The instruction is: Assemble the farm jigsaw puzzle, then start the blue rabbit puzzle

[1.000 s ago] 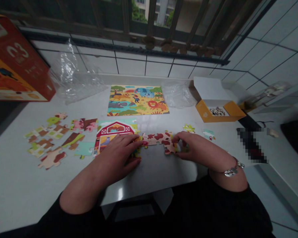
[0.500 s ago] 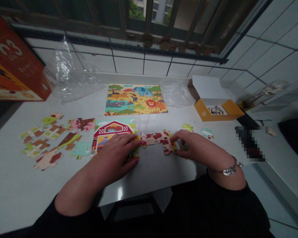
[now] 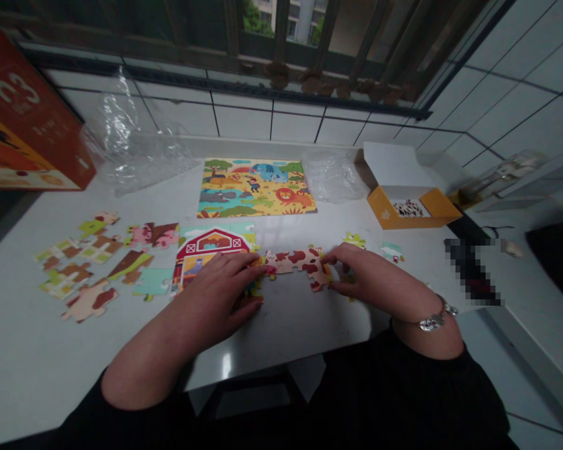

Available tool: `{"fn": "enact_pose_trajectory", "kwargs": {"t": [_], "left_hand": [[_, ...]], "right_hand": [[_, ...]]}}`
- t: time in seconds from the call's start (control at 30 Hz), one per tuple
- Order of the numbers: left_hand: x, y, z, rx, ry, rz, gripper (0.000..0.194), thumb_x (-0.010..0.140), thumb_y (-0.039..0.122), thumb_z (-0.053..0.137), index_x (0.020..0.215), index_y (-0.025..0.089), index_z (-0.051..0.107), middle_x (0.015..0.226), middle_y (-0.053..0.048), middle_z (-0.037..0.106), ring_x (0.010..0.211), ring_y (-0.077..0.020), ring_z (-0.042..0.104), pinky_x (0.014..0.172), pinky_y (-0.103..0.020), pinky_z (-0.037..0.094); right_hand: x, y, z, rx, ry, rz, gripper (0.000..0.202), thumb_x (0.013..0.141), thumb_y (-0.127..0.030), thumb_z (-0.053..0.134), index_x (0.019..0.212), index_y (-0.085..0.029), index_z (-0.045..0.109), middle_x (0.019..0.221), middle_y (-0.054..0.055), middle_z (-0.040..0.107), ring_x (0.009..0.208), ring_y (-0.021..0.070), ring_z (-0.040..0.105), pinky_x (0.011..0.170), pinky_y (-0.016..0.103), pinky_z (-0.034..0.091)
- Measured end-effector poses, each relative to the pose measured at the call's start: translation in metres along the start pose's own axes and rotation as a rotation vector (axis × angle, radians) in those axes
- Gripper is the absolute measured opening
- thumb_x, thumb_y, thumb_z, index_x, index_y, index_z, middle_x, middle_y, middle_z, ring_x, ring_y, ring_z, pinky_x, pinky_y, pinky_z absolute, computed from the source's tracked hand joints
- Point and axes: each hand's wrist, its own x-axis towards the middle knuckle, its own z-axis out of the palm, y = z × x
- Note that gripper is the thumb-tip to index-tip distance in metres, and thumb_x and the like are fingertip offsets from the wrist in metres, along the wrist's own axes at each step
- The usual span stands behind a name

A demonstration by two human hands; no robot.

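Observation:
Joined puzzle pieces with a brown-spotted cow (image 3: 293, 260) lie between my hands, touching the right side of the red barn puzzle section (image 3: 211, 240). My left hand (image 3: 220, 284) lies over the lower part of the barn section, fingers spread, with a fingertip at the cow's head. My right hand (image 3: 361, 272) grips the right end piece of the cow (image 3: 318, 275) between thumb and fingers. Green pieces (image 3: 354, 239) lie beyond and partly beneath my right hand. Several loose pieces (image 3: 94, 300) are spread to the left of the barn.
A finished animal puzzle (image 3: 258, 187) lies behind the barn. Clear plastic wrappers (image 3: 141, 156) sit on both sides of it. An open yellow box (image 3: 403, 209) stands at the back right, a large orange box (image 3: 32, 119) at the back left. A small piece (image 3: 393, 252) lies at right.
The right end piece of the cow has shifted slightly, with my right hand still at it. My left hand has stayed in place.

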Motion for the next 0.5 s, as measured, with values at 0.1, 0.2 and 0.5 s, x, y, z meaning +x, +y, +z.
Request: {"fn": "enact_pose_trajectory", "kwargs": {"t": [0.1,0.2,0.5], "left_hand": [[0.000,0.000,0.000,-0.003,0.002,0.005,0.054,0.103,0.039,0.067,0.156,0.026,0.066,0.164,-0.015,0.061,0.150,-0.0389,0.058,0.125,-0.061,0.047],[-0.001,-0.001,0.001,-0.006,0.013,0.004,0.054,0.103,0.039,0.067,0.156,0.027,0.066,0.163,-0.015,0.062,0.149,-0.0392,0.058,0.124,-0.061,0.049],[-0.002,-0.004,0.004,0.023,0.016,0.017,0.054,0.104,0.040,0.066,0.155,0.026,0.066,0.165,-0.015,0.061,0.150,-0.0384,0.058,0.126,-0.060,0.048]], "right_hand": [[-0.001,0.000,-0.003,-0.013,0.038,0.017,0.031,0.099,-0.019,0.073,0.130,-0.025,0.076,0.125,0.008,0.078,0.110,0.0243,0.075,0.099,0.036,0.057],[-0.002,0.002,-0.005,-0.052,0.107,0.024,0.029,0.104,-0.020,0.064,0.131,-0.023,0.076,0.127,0.010,0.078,0.113,0.0259,0.075,0.104,0.039,0.057],[0.009,-0.010,0.002,-0.093,-0.004,0.000,0.043,0.103,-0.009,0.051,0.119,-0.025,0.088,0.111,0.008,0.082,0.104,0.0235,0.077,0.098,0.035,0.057]]}}
